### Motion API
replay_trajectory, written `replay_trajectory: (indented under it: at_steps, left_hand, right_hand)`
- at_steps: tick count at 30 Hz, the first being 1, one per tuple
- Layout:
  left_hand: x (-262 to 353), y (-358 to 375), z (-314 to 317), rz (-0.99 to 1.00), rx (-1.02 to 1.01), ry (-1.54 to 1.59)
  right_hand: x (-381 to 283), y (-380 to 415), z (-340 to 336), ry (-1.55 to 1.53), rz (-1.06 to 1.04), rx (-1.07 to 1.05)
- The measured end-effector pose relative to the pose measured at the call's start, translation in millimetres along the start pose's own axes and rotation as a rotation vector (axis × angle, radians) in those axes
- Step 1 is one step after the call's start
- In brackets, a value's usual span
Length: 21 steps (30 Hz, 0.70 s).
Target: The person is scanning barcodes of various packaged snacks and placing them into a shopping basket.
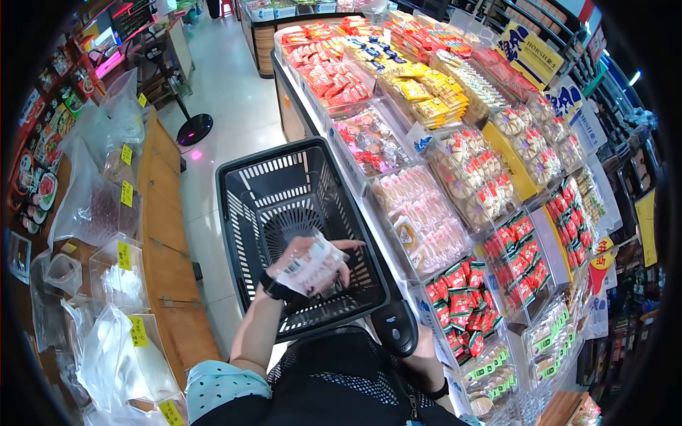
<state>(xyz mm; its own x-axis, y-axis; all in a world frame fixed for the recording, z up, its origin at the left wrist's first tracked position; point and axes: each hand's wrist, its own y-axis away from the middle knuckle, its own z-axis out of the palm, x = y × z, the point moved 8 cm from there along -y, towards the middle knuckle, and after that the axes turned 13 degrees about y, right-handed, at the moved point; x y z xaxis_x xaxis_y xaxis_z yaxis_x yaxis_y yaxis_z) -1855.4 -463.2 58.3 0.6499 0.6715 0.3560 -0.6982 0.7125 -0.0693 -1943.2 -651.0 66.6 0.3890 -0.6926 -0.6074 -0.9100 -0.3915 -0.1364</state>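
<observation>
Low in the frame, just right of centre, the right hand (425, 348) sits mostly hidden behind the black handle grip (398, 325) of the shopping basket (245, 186); it appears to carry the basket, but whether the fingers are wrapped tight cannot be told from here.

Just above and left of it, the left hand (302, 273) (a dark band at its wrist) pinches a small clear packet (312, 264) with a white label, fingers curled round its lower edge. The packet's long axis runs from lower left to upper right, and it hangs directly over the basket's open mouth, inside the near rim, so the basket floor lies straight below the grip. The left hand is plainly the nearer one to the packet.

The basket looks bare inside, its slotted walls showing.

To the right, a display shelf (455, 177) climbs toward the upper right, packed with red, yellow and white wrapped snacks. Left of frame, wooden bins (167, 248) hold clear bags with yellow tags. A pale tiled aisle (227, 85) runs to the top.
</observation>
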Motion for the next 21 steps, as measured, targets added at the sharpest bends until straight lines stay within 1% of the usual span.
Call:
replay_trajectory:
  at_steps: [1,2,4,5,6,8,9,11,12,13,15,16,17,18,20,21]
  left_hand:
    - [-11.1,-1.7,2.1,0.012,0.017,0.025]
    - [-22.3,-3.6,1.2,-0.016,0.022,-0.015]
    - [-47.8,-5.8,-2.3,-0.092,0.041,-0.033]
    - [-58.9,-4.9,-5.5,-0.138,0.053,-0.060]
    - [-63.6,-4.0,-7.0,-0.138,0.056,-0.061]
    - [-77.5,-2.0,-15.0,-0.226,0.118,-0.013]
    - [-85.4,-2.4,-33.3,-0.220,0.184,-0.036]
    - [-88.5,-3.9,-31.0,-0.212,0.186,-0.080]
    - [-87.6,-7.2,-30.3,-0.205,0.183,-0.123]
    - [-87.9,-11.3,-30.1,-0.218,0.179,-0.127]
    - [-78.4,-22.8,-30.2,-0.112,0.185,-0.080]
    - [-79.3,-29.0,-32.5,-0.126,0.182,-0.082]
    - [-76.5,-36.4,-39.0,-0.079,0.219,0.041]
    - [-73.7,-44.2,-43.5,-0.028,0.255,0.163]
    - [-67.9,-63.6,-38.7,0.076,0.384,0.237]
    - [-65.5,-74.5,-40.0,0.133,0.433,0.220]
  right_hand:
    - [-9.8,-2.3,-1.9,0.090,-0.073,-0.021]
    - [-15.8,-5.5,-5.8,0.088,-0.080,-0.021]
    - [-33.4,-9.7,-3.8,0.013,-0.147,-0.085]
    - [-42.2,-11.7,-4.0,-0.029,-0.229,-0.052]
    - [-44.8,-13.2,-2.8,-0.032,-0.229,-0.052]
    - [-52.5,-12.9,-5.6,-0.067,-0.274,-0.008]
    - [-49.3,-11.2,-6.1,-0.069,-0.270,-0.003]
    - [-43.7,-5.3,2.3,-0.031,-0.331,-0.088]
    - [-39.7,-3.2,2.9,-0.031,-0.322,-0.078]
    - [-34.3,-1.5,3.6,-0.017,-0.297,-0.069]
    - [-27.5,0.4,-0.9,-0.003,-0.261,-0.051]
    - [-21.4,0.9,-7.7,0.006,-0.193,-0.022]
    - [-14.5,2.3,-14.1,0.015,-0.125,0.007]
    - [-10.1,6.1,-18.3,0.015,-0.115,0.015]
    - [21.1,18.5,-24.9,-0.084,0.160,0.011]
    - [29.3,23.1,-31.3,-0.132,0.194,0.085]
